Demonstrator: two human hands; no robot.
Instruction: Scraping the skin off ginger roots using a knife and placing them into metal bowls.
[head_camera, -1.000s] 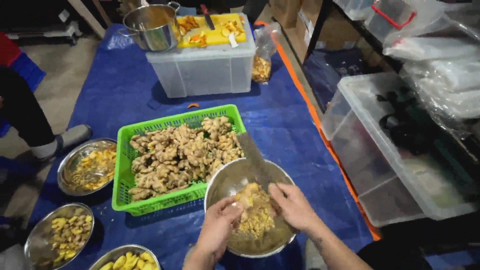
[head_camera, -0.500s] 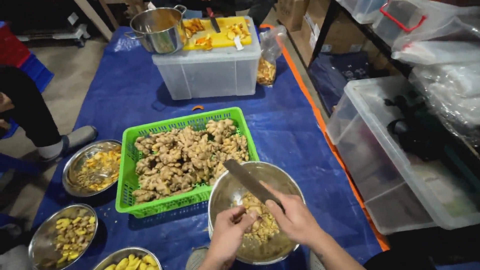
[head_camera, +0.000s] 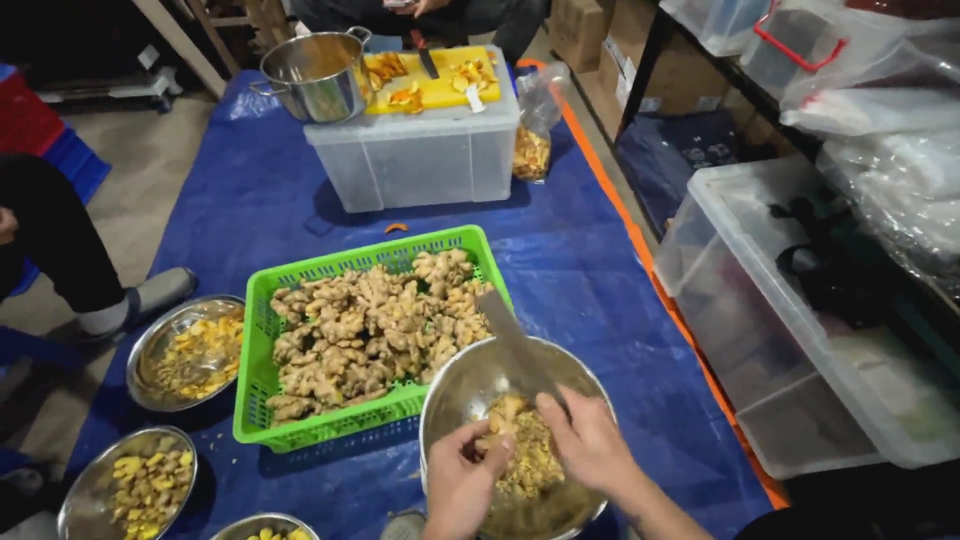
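Observation:
My left hand (head_camera: 462, 485) holds a knobbly piece of ginger (head_camera: 503, 412) over a steel bowl (head_camera: 452, 385) that is partly filled with ginger scraps. My right hand (head_camera: 588, 442) grips a knife (head_camera: 515, 345) whose blade points up and left, over the bowl's far rim. The two hands nearly touch above the bowl. Just left of the bowl and touching it, a green plastic basket (head_camera: 370, 258) is heaped with unpeeled ginger roots (head_camera: 365, 330).
Steel bowls of yellow pieces (head_camera: 185, 350) (head_camera: 125, 490) lie left on the blue tarp (head_camera: 590, 270). Behind are a clear box (head_camera: 415, 165) with a yellow cutting board, a steel pot (head_camera: 315, 75) and a bag (head_camera: 535, 140). Clear bin (head_camera: 790, 330) stands right. A seated person's leg (head_camera: 60, 250) is at left.
Both hands stay over the steel bowl and shift slightly lower in the view. The left hand has lifted the ginger piece nearer the knife hand.

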